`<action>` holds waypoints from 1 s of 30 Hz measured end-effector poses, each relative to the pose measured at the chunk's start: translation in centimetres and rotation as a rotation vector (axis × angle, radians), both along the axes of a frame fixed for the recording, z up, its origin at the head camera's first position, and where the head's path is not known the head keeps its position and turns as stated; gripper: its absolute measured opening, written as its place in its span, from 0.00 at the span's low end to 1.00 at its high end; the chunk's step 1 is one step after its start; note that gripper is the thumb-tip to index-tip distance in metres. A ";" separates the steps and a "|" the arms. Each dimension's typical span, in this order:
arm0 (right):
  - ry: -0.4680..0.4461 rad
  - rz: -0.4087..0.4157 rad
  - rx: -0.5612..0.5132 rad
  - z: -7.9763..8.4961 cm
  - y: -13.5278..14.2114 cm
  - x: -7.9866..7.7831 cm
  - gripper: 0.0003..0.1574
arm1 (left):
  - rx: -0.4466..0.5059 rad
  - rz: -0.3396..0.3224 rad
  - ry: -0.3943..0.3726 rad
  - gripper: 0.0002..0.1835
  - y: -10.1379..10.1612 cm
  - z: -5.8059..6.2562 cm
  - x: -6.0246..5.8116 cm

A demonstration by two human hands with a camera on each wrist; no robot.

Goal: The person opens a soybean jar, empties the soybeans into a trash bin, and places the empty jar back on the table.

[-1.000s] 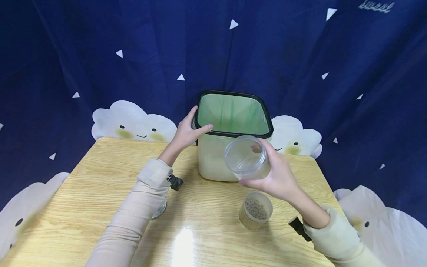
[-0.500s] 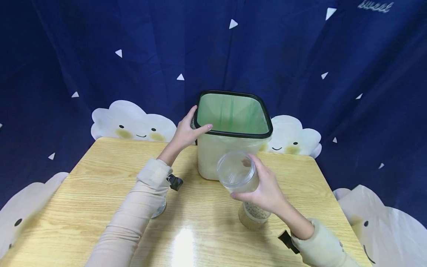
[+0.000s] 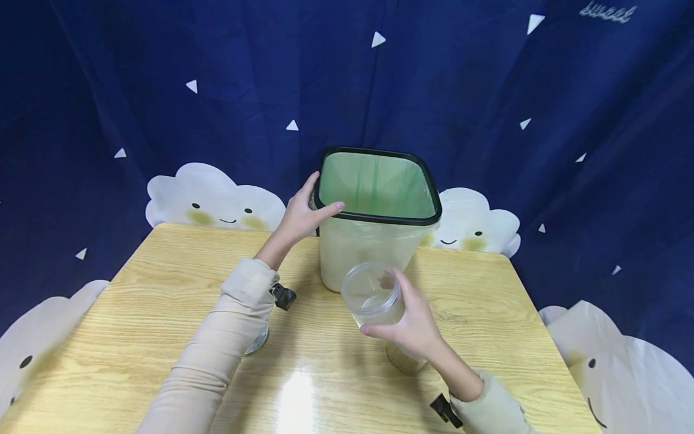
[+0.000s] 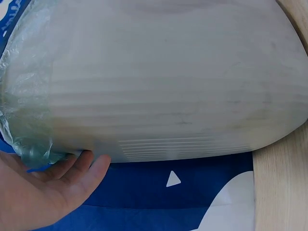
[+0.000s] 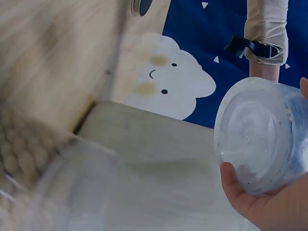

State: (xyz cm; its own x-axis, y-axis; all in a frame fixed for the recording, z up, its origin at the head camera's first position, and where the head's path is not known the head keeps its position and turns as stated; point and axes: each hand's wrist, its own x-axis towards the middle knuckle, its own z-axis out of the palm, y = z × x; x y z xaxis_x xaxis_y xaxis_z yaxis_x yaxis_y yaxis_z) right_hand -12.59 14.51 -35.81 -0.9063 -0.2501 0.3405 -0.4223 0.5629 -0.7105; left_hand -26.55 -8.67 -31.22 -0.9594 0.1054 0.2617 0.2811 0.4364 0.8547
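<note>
I see the person's right hand (image 3: 414,322) with its fingers curled round the side of a clear, round plastic jar (image 3: 371,295), held up over the light wood-grained table (image 3: 179,289). The jar's wide mouth faces my head camera; the right wrist view gives me its round base, with the far side cut off by the frame. That hand covers much of a second round clear jar (image 3: 402,360) standing on the table, so from above I get only its lower wall. The pale round beads (image 5: 21,154) inside it show at the edge of the right wrist view, badly blurred.

The left hand (image 3: 297,218) grips the black rim (image 3: 374,218) of a pale, square-mouthed plastic bin (image 3: 347,250), thumb over the edge and fingers outside. The bin stands behind the held jar, lined with a translucent green bag (image 3: 379,184); its floor is out of my sight. A round silvery object (image 3: 258,343) lies mostly under the left sleeve (image 3: 208,346), and I can't make out what it is
</note>
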 end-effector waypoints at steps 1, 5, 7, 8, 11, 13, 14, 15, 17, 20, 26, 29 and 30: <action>-0.017 0.000 -0.005 -0.2 -0.1 0.0 0.60 | 0.000 0.001 0.003 0.47 0.0 0.0 0.0; -0.065 -0.016 -0.015 -1.1 -0.2 0.0 0.62 | 0.003 0.002 0.013 0.47 0.0 -0.1 0.0; -0.080 -0.018 -0.028 -1.7 -0.3 -0.1 0.63 | 0.001 0.002 0.014 0.47 0.0 -0.1 -0.1; -0.087 -0.019 -0.034 -2.0 -0.4 -0.1 0.64 | 0.002 0.002 0.012 0.47 0.0 -0.2 -0.1; -0.114 -0.006 -0.057 -3.0 -0.6 -0.2 0.65 | 0.003 0.002 0.011 0.47 -0.1 -0.2 -0.1; -0.137 -0.003 -0.066 -3.7 -0.8 -0.3 0.65 | 0.009 0.001 0.009 0.47 -0.1 -0.2 -0.1; -0.148 0.001 -0.073 -4.1 -0.8 -0.3 0.65 | 0.012 0.000 0.007 0.47 0.0 -0.3 -0.2; -0.158 0.002 -0.076 -4.4 -0.9 -0.3 0.66 | 0.012 -0.001 0.006 0.47 0.0 -0.3 -0.2; -0.172 0.003 -0.081 -5.0 -1.1 -0.4 0.66 | 0.012 -0.001 0.000 0.47 -0.1 -0.3 -0.2; -0.196 0.009 -0.078 -5.8 -1.4 -0.5 0.65 | 0.007 -0.002 -0.003 0.47 -0.1 -0.3 -0.2; -0.270 0.020 -0.026 -7.1 -2.1 -0.9 0.65 | 0.007 -0.004 0.008 0.47 0.0 -0.3 -0.3; -0.303 0.046 -0.023 -7.7 -2.5 -1.1 0.66 | 0.009 -0.007 0.011 0.47 0.0 -0.3 -0.3; -0.310 0.060 -0.025 -7.9 -2.6 -1.1 0.65 | 0.008 -0.008 0.011 0.47 0.0 -0.3 -0.2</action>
State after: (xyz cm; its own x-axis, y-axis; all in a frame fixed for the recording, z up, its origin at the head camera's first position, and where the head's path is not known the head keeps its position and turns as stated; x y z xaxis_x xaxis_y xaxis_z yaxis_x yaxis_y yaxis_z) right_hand -13.68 11.87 -43.74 -0.9519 -0.3010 0.0568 -0.2151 0.5246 -0.8237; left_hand -26.80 -8.70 -31.53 -0.9554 0.1113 0.2734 0.2944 0.4270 0.8550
